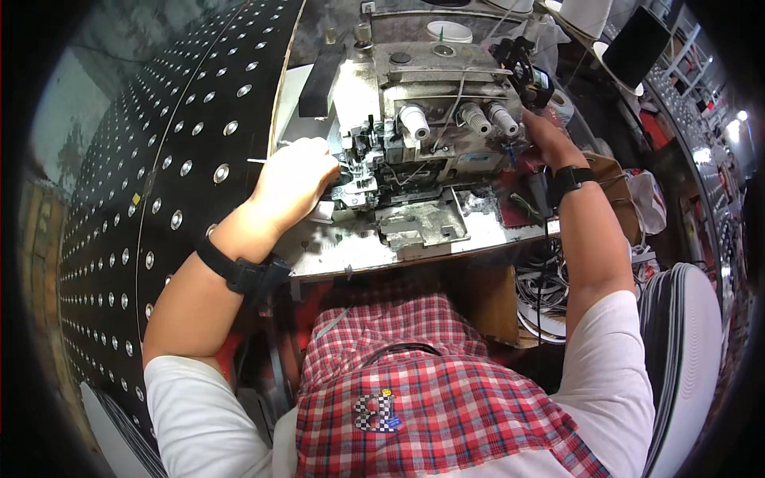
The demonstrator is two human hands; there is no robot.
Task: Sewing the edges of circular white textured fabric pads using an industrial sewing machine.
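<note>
— Starting at the far left, what lies there?

— A black curved table panel studded with round metal rollers (183, 159). Just right of it, the left hand (299, 179) sits curled at the needle end of the worn grey metal overlock sewing machine (422, 135), which stands on the pale scuffed machine table (343, 247). A thin pale stick pokes out beside the knuckles; whether the fingers pinch it, I cannot tell.

— And the other hand?

— The right hand (550, 135) reaches to the machine's right side, near the ribbed grey tension knobs (486, 118) and a black clamp-like device (526, 72). Its fingers are hidden behind it, so open or closed I cannot say.

— What might go wrong?

— My judgement: the left fingers rest right beside the presser foot (358, 187); if the machine started, they could be caught.

— Any containers?

— A round white tub with a lid (449, 30) behind the machine, contents unseen. On the right, clear plastic bags (649, 199) hold something I cannot make out.
</note>
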